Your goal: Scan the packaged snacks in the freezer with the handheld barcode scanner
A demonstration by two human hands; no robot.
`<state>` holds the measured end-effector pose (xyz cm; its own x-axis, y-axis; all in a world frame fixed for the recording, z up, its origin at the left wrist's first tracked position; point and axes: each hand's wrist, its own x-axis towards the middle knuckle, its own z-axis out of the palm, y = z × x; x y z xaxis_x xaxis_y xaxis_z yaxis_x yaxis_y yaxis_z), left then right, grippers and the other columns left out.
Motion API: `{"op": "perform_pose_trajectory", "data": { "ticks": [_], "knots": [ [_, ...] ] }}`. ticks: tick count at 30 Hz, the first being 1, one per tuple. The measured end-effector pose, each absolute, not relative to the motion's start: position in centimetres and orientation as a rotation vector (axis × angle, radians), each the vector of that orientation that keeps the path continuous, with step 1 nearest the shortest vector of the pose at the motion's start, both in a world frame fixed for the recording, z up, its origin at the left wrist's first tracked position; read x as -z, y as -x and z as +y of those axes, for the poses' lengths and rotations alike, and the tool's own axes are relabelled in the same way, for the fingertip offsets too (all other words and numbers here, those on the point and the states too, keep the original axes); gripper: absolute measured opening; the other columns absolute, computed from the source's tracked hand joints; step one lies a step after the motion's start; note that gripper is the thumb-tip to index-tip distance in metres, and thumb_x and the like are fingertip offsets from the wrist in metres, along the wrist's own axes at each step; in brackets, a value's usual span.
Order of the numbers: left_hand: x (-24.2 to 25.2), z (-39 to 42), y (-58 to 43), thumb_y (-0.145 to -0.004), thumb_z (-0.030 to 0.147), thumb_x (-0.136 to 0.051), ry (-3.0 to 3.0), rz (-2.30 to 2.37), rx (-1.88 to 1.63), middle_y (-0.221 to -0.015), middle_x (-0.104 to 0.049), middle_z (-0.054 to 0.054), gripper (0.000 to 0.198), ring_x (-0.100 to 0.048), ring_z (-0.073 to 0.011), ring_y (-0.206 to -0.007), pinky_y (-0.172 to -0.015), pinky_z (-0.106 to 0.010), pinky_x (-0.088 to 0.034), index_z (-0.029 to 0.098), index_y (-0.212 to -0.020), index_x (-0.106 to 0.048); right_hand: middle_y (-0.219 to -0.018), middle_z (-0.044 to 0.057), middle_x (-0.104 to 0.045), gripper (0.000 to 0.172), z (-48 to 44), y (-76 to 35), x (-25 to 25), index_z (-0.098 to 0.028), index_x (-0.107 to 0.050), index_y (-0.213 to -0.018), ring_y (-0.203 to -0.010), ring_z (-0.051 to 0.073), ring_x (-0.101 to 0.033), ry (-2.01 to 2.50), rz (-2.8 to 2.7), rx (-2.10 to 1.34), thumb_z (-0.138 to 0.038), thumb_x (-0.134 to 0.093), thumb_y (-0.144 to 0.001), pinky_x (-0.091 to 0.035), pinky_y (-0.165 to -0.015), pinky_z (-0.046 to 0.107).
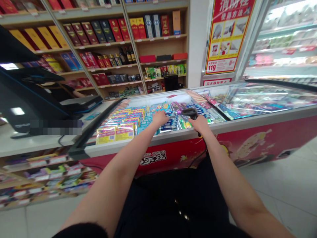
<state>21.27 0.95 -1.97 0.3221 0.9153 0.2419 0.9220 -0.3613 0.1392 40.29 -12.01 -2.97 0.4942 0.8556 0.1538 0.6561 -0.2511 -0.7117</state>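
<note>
My right hand [200, 124] grips the handle of a black handheld barcode scanner [189, 112]. Its head points over the open part of a chest freezer [99, 150], and a cable hangs below the hand. My left hand [160, 118] reaches down among the packs inside, its fingers mostly hidden behind the back of the hand. Around it lie light-blue ice-cream packs [145, 124] and dark-blue packs [172, 124]. Yellow and pink packs [125, 132] fill the freezer's left end. Purple packs [176, 106] lie behind the scanner.
A glass lid [262, 99] covers the freezer's right part. On the left, a checkout counter [15, 145] carries a black terminal [37, 99]. Wooden shelves [111, 46] with boxes and bottles stand behind. A co-worker's arm [76, 94] shows behind the terminal.
</note>
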Motion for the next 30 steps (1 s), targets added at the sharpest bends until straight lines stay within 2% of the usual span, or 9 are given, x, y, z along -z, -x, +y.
{"op": "perform_pose_trajectory", "data": {
  "ticks": [3,9,17,30],
  "knots": [
    [2.3,0.9,-20.8,-0.087,0.037,-0.063,2.570,-1.712,0.426,-0.126,-0.066,-0.014,0.034,-0.056,-0.0290,-0.124,-0.102,-0.033,-0.045,0.018,-0.116,-0.069,-0.081,0.014,-0.074,0.036,-11.6,-39.4,3.0,-0.010,-0.071,-0.106,-0.074,0.025,-0.073,1.997,-1.254,-0.335,-0.039,-0.063,-0.085,-0.053,-0.067,0.029],
    [2.2,1.5,-20.4,-0.090,0.037,-0.063,2.642,-1.788,0.596,-0.117,-0.072,-0.011,0.030,-0.065,-0.0253,-0.110,-0.091,-0.030,-0.049,0.018,-0.112,-0.070,-0.085,0.013,-0.075,0.037,-11.5,-38.3,2.6,-0.011,-0.070,-0.109,-0.072,0.024,-0.074,1.992,-1.249,-0.346,-0.038,-0.064,-0.085,-0.053,-0.065,0.028],
    [0.8,1.5,-20.7,-0.084,0.035,-0.071,2.686,-1.826,0.780,-0.105,-0.075,-0.008,0.025,-0.067,-0.0230,-0.102,-0.085,-0.027,-0.049,0.017,-0.101,-0.075,-0.086,0.014,-0.075,0.037,-11.9,-37.8,1.9,-0.011,-0.072,-0.105,-0.080,0.025,-0.074,1.967,-1.292,-0.285,-0.040,-0.064,-0.085,-0.053,-0.068,0.028],
    [0.3,1.0,-20.9,-0.084,0.032,-0.071,2.707,-1.830,0.808,-0.099,-0.076,-0.009,0.023,-0.068,-0.0229,-0.097,-0.084,-0.028,-0.049,0.014,-0.096,-0.078,-0.089,0.014,-0.075,0.036,-12.5,-37.5,1.6,-0.010,-0.071,-0.107,-0.081,0.025,-0.074,1.961,-1.322,-0.296,-0.040,-0.063,-0.086,-0.053,-0.069,0.027]
  ]
}}
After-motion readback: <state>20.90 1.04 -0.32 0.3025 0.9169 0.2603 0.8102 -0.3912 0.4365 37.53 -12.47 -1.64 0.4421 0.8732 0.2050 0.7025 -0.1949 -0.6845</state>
